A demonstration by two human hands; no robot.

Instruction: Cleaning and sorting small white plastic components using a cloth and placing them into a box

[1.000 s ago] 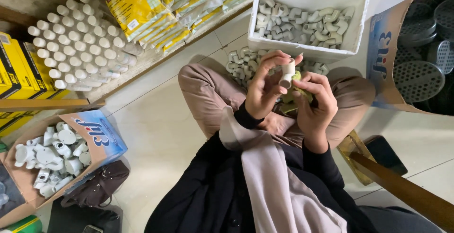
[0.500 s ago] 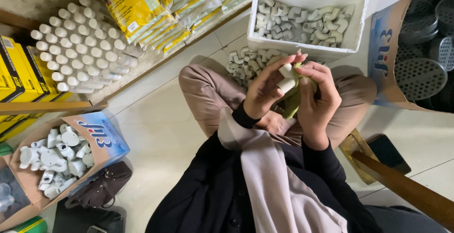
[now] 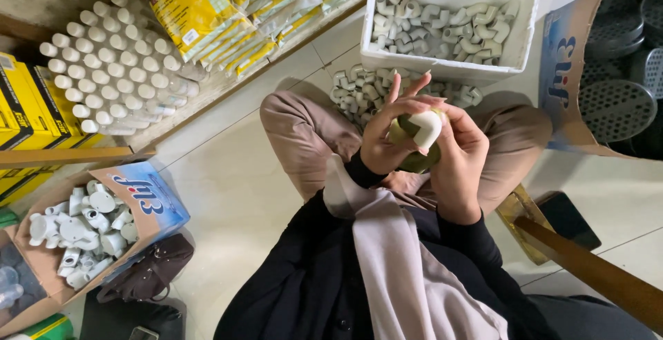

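I sit cross-legged on a tiled floor. My left hand (image 3: 389,135) and my right hand (image 3: 460,155) meet above my lap around a white plastic elbow pipe fitting (image 3: 426,127). A strip of green tape (image 3: 409,129) lies against the fitting between both hands. Some left fingers stick out straight; the right hand cups the fitting from below. A heap of white elbow fittings (image 3: 359,91) lies on the floor just beyond my knees.
A white foam box (image 3: 523,19) of elbow fittings stands ahead. A cardboard box of black perforated discs (image 3: 617,105) is at right, a box of white fittings (image 3: 79,233) at left. Stacked white pipe ends (image 3: 110,64), yellow packets (image 3: 200,15), a wooden stick (image 3: 594,271) and a phone (image 3: 565,219) surround me.
Both hands have drawn slightly closer to me with the fitting, turning it. The left fingers have spread out straighter, and the green tape shows more across the fitting.
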